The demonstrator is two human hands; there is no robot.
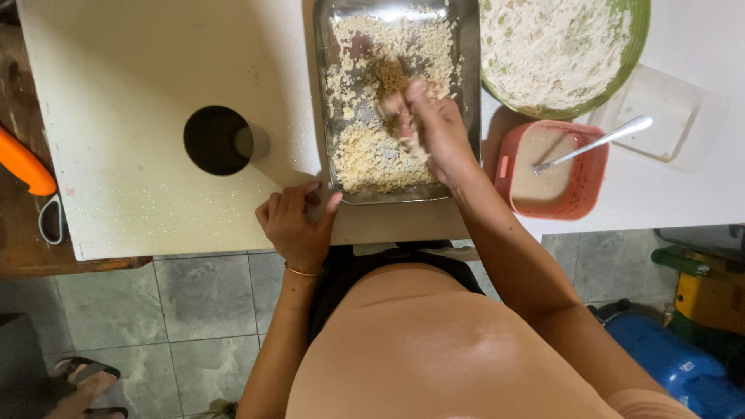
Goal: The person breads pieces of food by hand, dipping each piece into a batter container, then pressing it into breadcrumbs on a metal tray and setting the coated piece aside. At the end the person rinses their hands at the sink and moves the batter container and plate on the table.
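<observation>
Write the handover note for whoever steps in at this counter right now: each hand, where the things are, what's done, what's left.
Left hand: rests on the counter edge, thumb against the near corner of the metal tray, holding nothing.
Right hand: in the tray, fingers closed on a crumb-coated piece, crumbs stuck to the fingers.
Things: breadcrumbs spread over the tray; green bowl of flour beyond to the right; pink tub of batter with a spoon in it; clear container beside it.
Done: piece looks largely crumbed.
Left: no finished pieces in view; where it goes cannot be told.
</observation>
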